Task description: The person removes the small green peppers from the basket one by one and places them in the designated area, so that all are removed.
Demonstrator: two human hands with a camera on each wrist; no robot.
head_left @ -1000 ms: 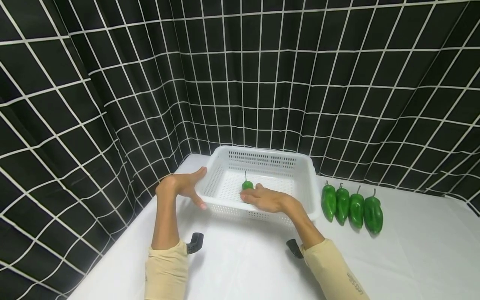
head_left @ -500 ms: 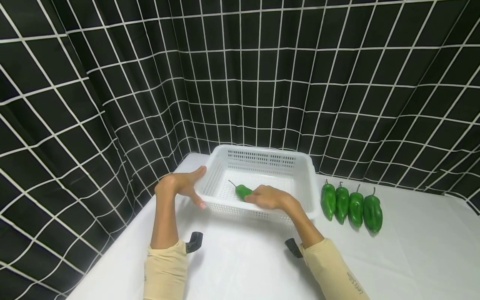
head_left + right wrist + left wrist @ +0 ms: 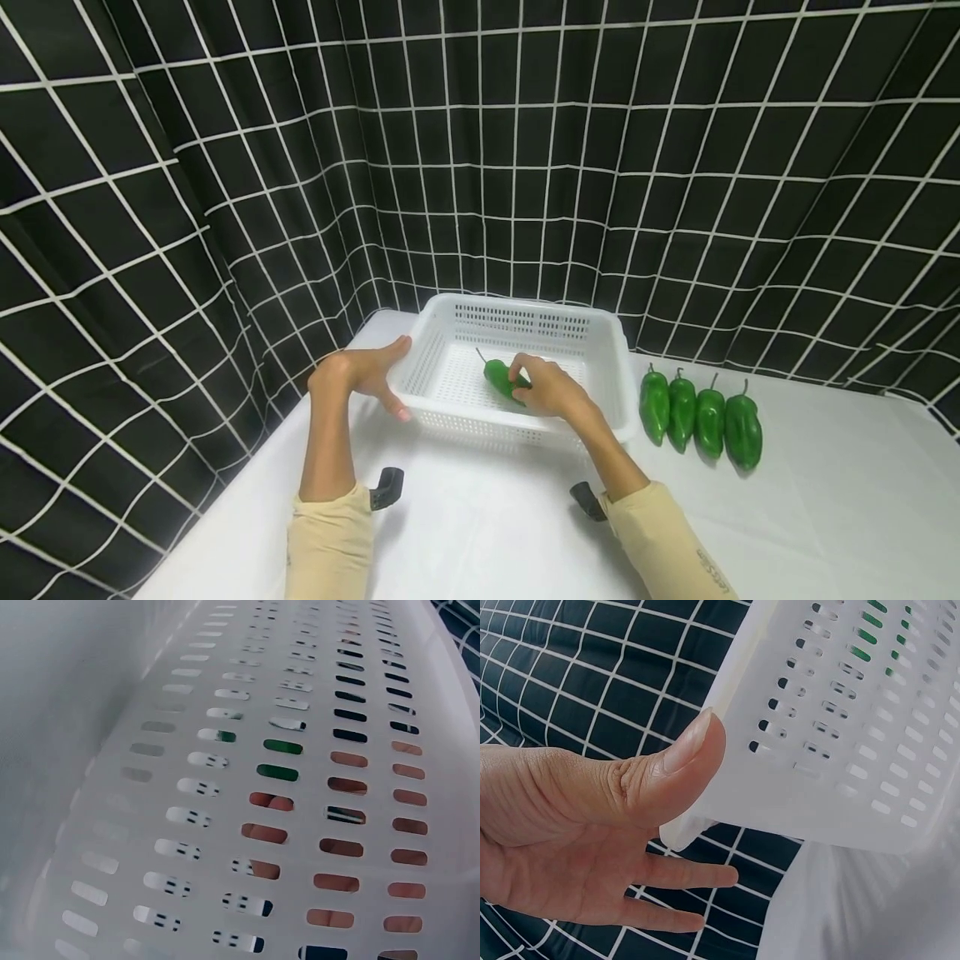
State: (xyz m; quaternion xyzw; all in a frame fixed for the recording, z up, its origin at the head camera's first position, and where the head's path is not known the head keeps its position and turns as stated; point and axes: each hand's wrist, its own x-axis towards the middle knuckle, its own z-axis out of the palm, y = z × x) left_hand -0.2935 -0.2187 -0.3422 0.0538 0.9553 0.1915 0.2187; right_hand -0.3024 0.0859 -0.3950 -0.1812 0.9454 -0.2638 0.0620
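Note:
A white perforated plastic basket (image 3: 457, 420) stands on the table. Inside it, my right hand (image 3: 551, 387) pinches a green pepper (image 3: 497, 373) between thumb and fingers near its lower end, the stem pointing to the back left. In the right wrist view, parts of the pepper (image 3: 279, 772) and of the right hand (image 3: 337, 883) show through the wall's slots. My left hand (image 3: 367, 372) rests with spread, straight fingers at the basket's left end. The left wrist view has its thumb (image 3: 686, 761) against the corner of the basket (image 3: 780, 780), other fingers extended below.
Several green peppers (image 3: 708, 421) lie in a row on the white table (image 3: 847, 475), right of the basket. A black curtain with a white grid (image 3: 495, 167) hangs close behind the basket and along the left side. A dark fitting sticks out at each sleeve cuff.
The pepper in my right hand first turned so its stem swung left, then shifted slightly right and back. More of the pepper shows between the fingers now. The left hand has kept its place.

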